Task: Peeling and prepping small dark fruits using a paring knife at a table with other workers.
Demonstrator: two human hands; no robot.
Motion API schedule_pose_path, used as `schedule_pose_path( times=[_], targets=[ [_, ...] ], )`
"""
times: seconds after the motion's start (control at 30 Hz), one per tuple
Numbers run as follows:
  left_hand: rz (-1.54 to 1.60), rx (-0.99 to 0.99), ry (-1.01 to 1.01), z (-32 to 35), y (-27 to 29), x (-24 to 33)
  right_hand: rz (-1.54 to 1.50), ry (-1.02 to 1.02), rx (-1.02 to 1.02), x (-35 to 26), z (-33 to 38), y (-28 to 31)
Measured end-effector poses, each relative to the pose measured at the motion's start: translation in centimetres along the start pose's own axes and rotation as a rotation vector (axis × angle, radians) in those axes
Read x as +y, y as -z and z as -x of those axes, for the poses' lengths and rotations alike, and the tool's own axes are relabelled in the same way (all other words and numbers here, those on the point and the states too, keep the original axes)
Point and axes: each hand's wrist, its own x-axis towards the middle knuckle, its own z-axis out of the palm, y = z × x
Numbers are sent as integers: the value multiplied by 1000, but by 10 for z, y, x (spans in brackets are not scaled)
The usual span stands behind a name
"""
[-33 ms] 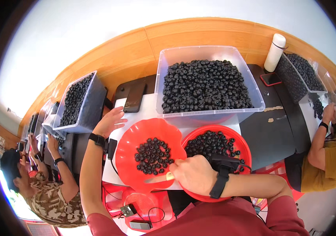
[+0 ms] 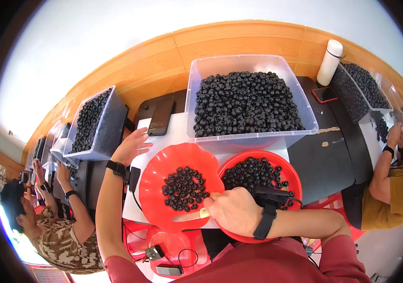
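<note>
My left hand (image 2: 133, 145) is raised at the left edge of the scalloped red tray (image 2: 156, 174), below a dark phone. Its fingers are spread, with nothing in them. My right hand (image 2: 234, 210) is closed round the pale yellow handle of a small knife (image 2: 204, 212). The knife's blade points left over the tray's near part. Small round black pieces (image 2: 186, 188), many showing a hole, lie loose in the tray. More black pieces (image 2: 253, 172) fill part of the round red basin (image 2: 297, 184), which sits partly beneath my right hand and wrist.
A large clear bin (image 2: 253, 138) of black pieces stands behind. The dark phone (image 2: 162, 118), a red-edged phone (image 2: 324, 95) and a white bottle (image 2: 330, 63) are nearby. Co-workers sit at left (image 2: 64, 240) and right (image 2: 397, 198) beside similar bins. Cabled devices rest on a red stool (image 2: 173, 240).
</note>
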Motion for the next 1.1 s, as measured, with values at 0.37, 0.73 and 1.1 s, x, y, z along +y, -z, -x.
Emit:
schedule_pose_path(
  times=[0.37,0.73,1.1],
  targets=[
    [-80,1,-34,-30,-21,11,39,30,13,4,-4,4],
    [-343,111,-69,-77,-32,4,30,28,-62,5,-6,3],
    [-486,67,-306,-93,-49,10,3,20,-87,10,-10,1]
  ],
)
